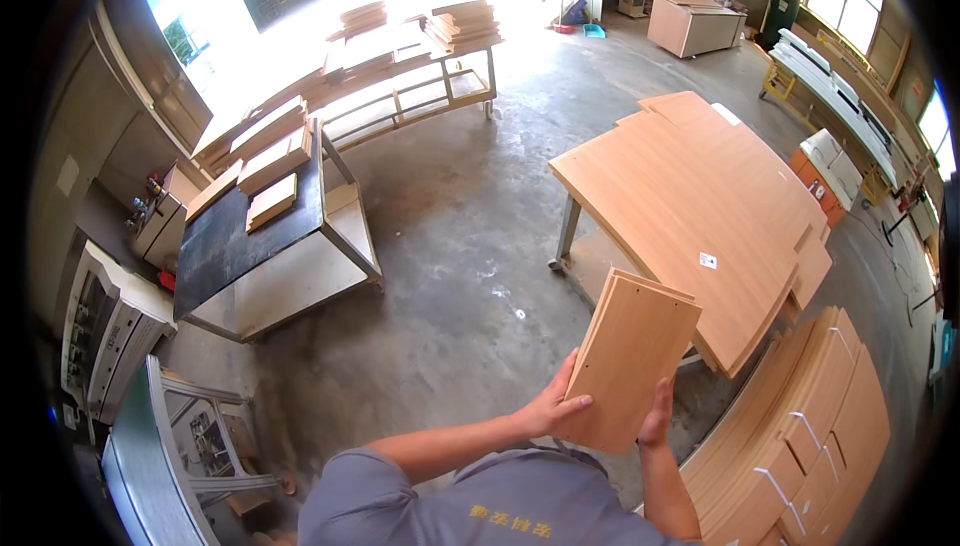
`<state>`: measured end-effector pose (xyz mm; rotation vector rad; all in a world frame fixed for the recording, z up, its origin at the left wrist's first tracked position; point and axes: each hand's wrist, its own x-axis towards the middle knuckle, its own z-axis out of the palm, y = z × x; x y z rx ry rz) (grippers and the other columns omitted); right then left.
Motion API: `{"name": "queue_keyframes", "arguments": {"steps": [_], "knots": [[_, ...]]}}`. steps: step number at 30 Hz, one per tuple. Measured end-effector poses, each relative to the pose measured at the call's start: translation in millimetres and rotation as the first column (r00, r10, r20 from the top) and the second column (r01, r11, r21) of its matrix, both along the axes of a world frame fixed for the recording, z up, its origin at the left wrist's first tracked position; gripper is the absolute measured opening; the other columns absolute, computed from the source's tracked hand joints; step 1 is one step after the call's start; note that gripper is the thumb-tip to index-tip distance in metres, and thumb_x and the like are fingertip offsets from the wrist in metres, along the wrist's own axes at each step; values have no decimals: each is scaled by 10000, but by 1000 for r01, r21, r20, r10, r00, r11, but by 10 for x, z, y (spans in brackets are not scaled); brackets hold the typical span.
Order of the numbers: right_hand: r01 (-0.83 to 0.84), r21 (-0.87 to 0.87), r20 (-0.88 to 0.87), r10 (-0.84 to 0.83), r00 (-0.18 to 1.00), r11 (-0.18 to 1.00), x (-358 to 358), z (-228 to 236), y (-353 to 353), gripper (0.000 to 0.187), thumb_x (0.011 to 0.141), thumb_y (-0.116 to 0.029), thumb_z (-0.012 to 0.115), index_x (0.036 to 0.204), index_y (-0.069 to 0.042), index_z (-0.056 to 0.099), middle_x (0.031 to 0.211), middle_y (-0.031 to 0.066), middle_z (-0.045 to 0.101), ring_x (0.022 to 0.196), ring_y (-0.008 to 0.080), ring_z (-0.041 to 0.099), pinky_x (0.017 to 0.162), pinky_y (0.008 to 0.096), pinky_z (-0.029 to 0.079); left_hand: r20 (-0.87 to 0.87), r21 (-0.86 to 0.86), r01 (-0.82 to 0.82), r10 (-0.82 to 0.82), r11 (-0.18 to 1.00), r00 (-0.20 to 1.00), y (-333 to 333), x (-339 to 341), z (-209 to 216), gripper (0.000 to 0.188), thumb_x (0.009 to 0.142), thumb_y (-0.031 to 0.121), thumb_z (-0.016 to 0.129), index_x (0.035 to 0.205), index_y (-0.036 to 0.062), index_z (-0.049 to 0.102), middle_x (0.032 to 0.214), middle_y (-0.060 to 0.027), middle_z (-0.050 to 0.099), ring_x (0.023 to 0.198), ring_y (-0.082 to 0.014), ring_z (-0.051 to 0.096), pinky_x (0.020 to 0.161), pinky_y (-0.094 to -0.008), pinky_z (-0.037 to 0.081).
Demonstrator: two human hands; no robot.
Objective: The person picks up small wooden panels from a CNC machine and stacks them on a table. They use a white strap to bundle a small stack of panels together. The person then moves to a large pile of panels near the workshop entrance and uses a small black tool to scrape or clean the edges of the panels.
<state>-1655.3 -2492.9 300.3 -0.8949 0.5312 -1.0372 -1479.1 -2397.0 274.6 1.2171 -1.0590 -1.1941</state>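
Observation:
A small stack of light-brown wooden boards (632, 361) is held up in front of me, tilted, with a few small holes in the top face. My left hand (556, 406) grips its left edge, thumb on the face and the other fingers around the side. On the right edge, my right hand (657, 414) presses with its fingers; part of that hand is behind the boards. Just beyond the boards is a work table stacked with large wooden panels (690, 196), one bearing a small white label (708, 261).
Strapped bundles of boards (800, 436) stand at my lower right. To the left is a black-topped trolley (250, 256) with board stacks (275, 161). Behind it, a long rack (420, 96) carries more boards. A machine with a conveyor (150, 456) is at the lower left.

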Motion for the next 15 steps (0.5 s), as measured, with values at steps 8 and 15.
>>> {"name": "queue_keyframes", "arguments": {"steps": [8,15], "knots": [[-340,-85,-121,329,937,937,1901,-541,-1363,579,1042,-291,420,1530,-60,209,1510,70,350,1374,182,334,1115,347,307,-81,-48,-327,323,944,943,-1034,1796,555,769,1006,139,440,1539,77,-111,1621,-115,23,1483,-214,81,1185,-350,122],[-638,-118,-76,634,770,761,3712,-350,-2220,742,984,-325,548,1541,-55,138,1529,68,306,1386,170,306,1129,331,274,146,-238,-566,606,789,782,-1567,3158,759,710,1010,104,415,1552,77,-43,1614,-89,99,1473,-197,131,1178,-352,156]]}}
